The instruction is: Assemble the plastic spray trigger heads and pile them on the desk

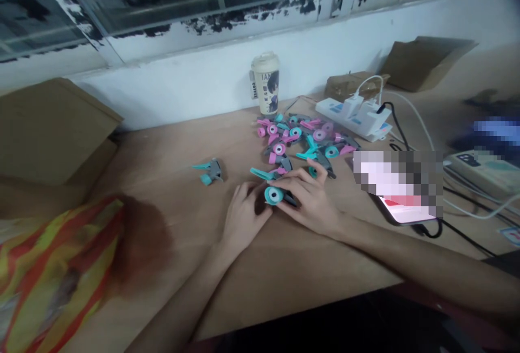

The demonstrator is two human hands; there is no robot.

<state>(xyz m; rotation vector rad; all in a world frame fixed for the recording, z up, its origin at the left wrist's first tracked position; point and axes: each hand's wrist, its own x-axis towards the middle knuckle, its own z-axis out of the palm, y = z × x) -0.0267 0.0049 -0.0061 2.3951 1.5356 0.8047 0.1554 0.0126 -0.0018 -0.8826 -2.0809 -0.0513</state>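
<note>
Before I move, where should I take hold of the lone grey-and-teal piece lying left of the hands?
Probably by its grey body, coming from the right: the teal lever and teal collar jut out leftward, while the broader body forms the right-hand end.

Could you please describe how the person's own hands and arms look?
The left hand and right hand are ungloved, with slender fingers. No watch or bracelet shows at either wrist. The left forearm and right forearm show no sleeves.
</note>
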